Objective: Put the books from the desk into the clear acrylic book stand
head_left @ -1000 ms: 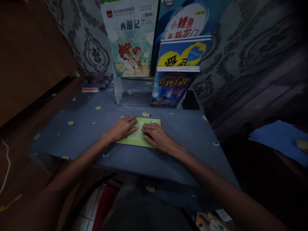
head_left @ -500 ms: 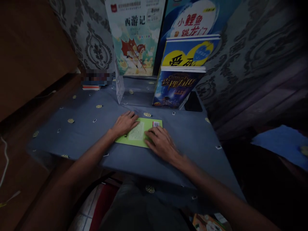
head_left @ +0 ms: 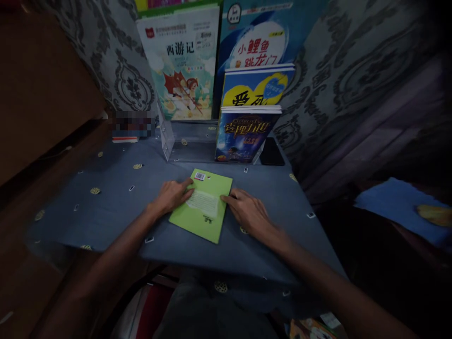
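Observation:
A green book (head_left: 197, 227) lies back cover up on the cloth-covered table, slightly turned, its barcode at the far left corner. My left hand (head_left: 173, 195) grips its left edge, with the thumb over the cover. At the right edge my right hand (head_left: 249, 209) pinches the book between thumb and curled fingers; the fingertips are partly hidden. Just beyond the book stands a clear acrylic stand (head_left: 192, 151). A dark blue book (head_left: 243, 136) leans in its front right, ahead of a blue and yellow book (head_left: 256, 89).
Behind stand a white and teal book (head_left: 183, 70) and a larger blue book (head_left: 261, 28). A black phone-like slab (head_left: 271, 151) lies right of the stand. Far left is a small stack of books (head_left: 125, 139), partly blurred out. Patterned curtains (head_left: 132, 82) hang behind the table (head_left: 116, 202).
The green book has turned counterclockwise, its barcode going from far right to far left. Both hands have shifted from lying on the cover to its side edges. The view has tilted slightly.

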The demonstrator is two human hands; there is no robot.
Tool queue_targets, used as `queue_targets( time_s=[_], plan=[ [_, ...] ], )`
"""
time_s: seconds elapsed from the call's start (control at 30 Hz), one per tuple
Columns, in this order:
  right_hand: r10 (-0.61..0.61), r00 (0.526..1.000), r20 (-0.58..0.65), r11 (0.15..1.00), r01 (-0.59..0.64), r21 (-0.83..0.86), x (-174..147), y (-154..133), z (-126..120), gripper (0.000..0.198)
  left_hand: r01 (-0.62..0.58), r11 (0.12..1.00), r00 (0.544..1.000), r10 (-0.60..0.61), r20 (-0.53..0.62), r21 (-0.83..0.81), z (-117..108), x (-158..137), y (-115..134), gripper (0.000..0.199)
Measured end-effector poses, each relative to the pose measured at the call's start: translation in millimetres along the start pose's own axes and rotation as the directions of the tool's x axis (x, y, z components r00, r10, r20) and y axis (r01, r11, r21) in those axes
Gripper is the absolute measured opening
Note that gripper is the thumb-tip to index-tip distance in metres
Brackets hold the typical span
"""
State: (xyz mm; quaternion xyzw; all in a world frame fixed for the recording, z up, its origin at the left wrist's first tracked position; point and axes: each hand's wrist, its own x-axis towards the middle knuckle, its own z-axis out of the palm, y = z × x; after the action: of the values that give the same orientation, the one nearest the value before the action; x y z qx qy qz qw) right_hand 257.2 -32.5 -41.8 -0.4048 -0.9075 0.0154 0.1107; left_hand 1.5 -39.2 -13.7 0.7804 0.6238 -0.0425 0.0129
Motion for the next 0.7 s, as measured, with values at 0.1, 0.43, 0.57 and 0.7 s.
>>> queue_targets(
  time_s=[0.1,0.43,0.57,0.7],
  plan=[
    [0.085,0.996,0.040,0.996,-0.085,-0.008,11,5,3,0.027,-0.049,0.999,0.998,0.049,0.034,-0.006,1,-3,8,0.042],
    [0.173,0.984,0.050,0.983,-0.175,0.050,20,-2,-4,0.027,-0.145,0.989,0.967,0.143,-0.211,0.009,4,23,15,0.028],
    [0.133,0.991,0.002,0.985,-0.132,0.112,26,2,3,0.026,-0.249,0.969,0.917,0.236,-0.320,0.001,17,41,15,0.023],
    [0.124,0.991,-0.048,0.988,-0.118,0.101,34,5,10,0.026,-0.271,0.961,0.900,0.231,-0.370,-0.061,28,46,14,0.024]
  ],
)
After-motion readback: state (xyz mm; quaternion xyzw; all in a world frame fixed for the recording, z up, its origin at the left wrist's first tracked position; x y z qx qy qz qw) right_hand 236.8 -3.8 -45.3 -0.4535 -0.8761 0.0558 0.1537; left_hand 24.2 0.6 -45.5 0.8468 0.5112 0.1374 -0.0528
